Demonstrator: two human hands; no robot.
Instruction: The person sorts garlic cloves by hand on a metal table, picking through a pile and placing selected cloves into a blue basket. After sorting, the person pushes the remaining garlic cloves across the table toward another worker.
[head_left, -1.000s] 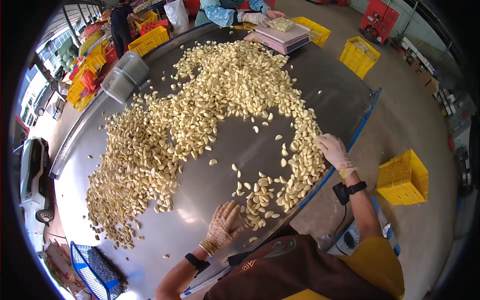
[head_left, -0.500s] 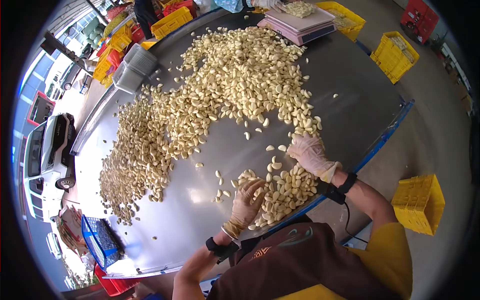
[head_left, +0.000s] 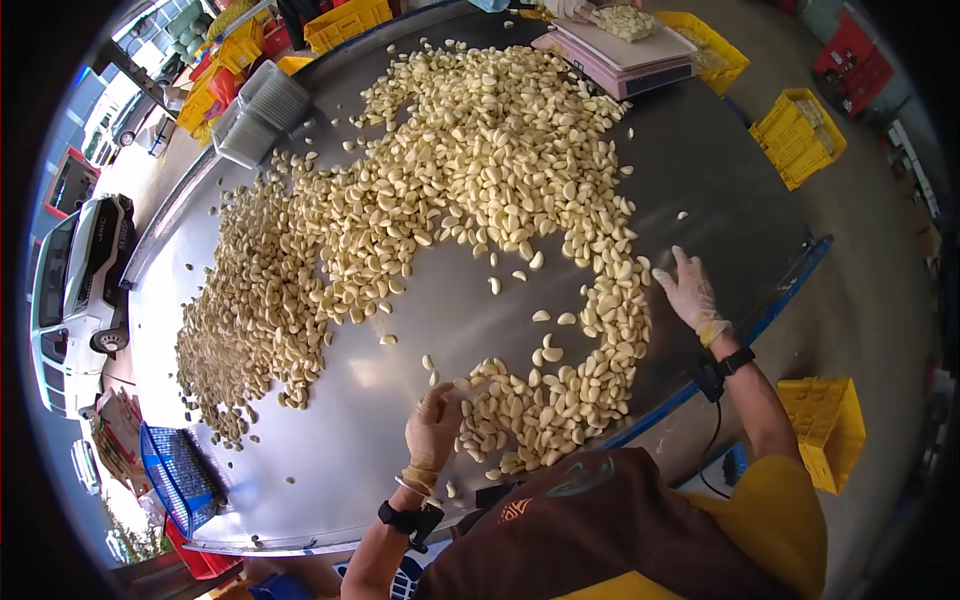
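Note:
My right hand [head_left: 690,294], in a thin pale glove, is open with fingers spread. It hovers over the metal table just right of a curved band of peeled garlic cloves [head_left: 612,320]. My left hand [head_left: 432,430], also gloved, has its fingers curled together at the left edge of the near cloves [head_left: 545,410]. Whether anything is inside those fingers is hidden. A couple of single cloves [head_left: 428,362] lie just beyond its fingertips. The large main heap of garlic cloves [head_left: 490,150] spreads across the far and left parts of the table.
At the table's far end a co-worker's gloved hand [head_left: 566,8] is beside a filled pack [head_left: 626,22] on a pink scale [head_left: 615,62]. Stacked clear trays [head_left: 262,112] stand far left, a blue basket [head_left: 180,480] near left. Yellow crates [head_left: 797,138] stand beyond the table's right edge.
My right hand has moved right, off the cloves, and its fingers have spread. My left hand has shifted left and slightly down. The near cloves now join the heap in a thicker band.

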